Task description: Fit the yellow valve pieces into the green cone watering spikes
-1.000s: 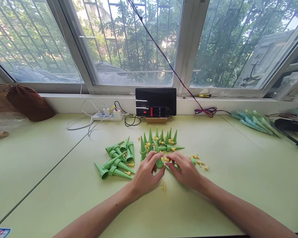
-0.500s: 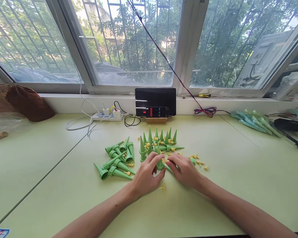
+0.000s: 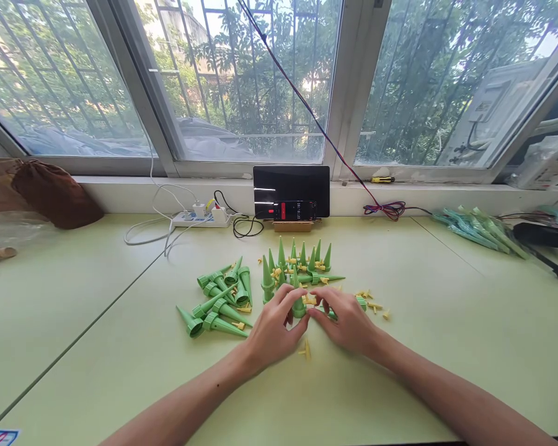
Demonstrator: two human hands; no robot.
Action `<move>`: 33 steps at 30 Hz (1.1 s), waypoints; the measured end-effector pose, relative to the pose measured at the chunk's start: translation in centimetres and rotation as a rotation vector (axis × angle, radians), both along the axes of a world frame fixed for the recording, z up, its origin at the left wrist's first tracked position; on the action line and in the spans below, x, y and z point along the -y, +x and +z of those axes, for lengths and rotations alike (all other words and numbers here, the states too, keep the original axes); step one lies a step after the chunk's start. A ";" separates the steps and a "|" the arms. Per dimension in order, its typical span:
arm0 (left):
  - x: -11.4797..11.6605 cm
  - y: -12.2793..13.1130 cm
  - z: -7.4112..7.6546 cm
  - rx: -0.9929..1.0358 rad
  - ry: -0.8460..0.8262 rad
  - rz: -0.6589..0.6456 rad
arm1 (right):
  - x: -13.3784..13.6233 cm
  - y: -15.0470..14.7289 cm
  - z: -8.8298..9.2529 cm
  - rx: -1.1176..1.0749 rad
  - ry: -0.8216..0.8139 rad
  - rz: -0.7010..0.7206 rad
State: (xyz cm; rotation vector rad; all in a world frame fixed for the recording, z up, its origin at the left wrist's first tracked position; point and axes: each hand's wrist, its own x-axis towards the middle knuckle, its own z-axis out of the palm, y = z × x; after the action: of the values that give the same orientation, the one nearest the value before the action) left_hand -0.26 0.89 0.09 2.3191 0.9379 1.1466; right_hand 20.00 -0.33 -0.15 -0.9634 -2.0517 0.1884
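My left hand (image 3: 275, 322) is closed around a green plastic watering spike (image 3: 298, 297), which stands upright with its point up. At the spike's right side is a small yellow valve (image 3: 310, 300). The thumb and forefinger of my right hand (image 3: 346, 317) close on that valve; whether it sits in the spike is hard to make out. Another green spike lies partly hidden under my right hand. Behind both hands, several green spikes (image 3: 266, 272) stand upright with yellow valves about them. To the left lies a pile of loose green spikes (image 3: 223, 306).
Loose yellow valves lie to the right (image 3: 374, 305) and in front (image 3: 306, 350). At the back are a dark screen (image 3: 291, 179) with a phone before it, a power strip (image 3: 195, 218) with cables, and a brown bag (image 3: 56, 193). Packed bundles (image 3: 481, 229) lie far right.
My right thumb has moved up and left, close to the left thumb, and the right fingers have opened a little around the yellow valve. The spike stays upright in my left hand.
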 end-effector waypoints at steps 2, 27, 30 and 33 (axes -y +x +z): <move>0.0 0.0 0.0 -0.003 0.005 -0.005 | 0.0 0.0 0.2 0.000 0.015 0.037; 0.2 -0.1 -0.3 -0.030 0.030 -0.010 | -0.2 0.0 -0.2 0.070 -0.031 -0.026; 0.2 0.0 0.0 -0.021 0.011 0.001 | -0.1 0.0 -0.1 0.031 -0.031 -0.010; 0.3 0.0 0.0 -0.021 0.004 0.004 | -0.1 -0.1 0.1 0.021 -0.009 0.027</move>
State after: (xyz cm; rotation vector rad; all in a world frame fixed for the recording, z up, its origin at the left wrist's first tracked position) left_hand -0.23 0.62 0.10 2.3376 0.9489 1.1291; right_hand 19.94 -0.24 -0.08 -0.9470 -2.0858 0.2033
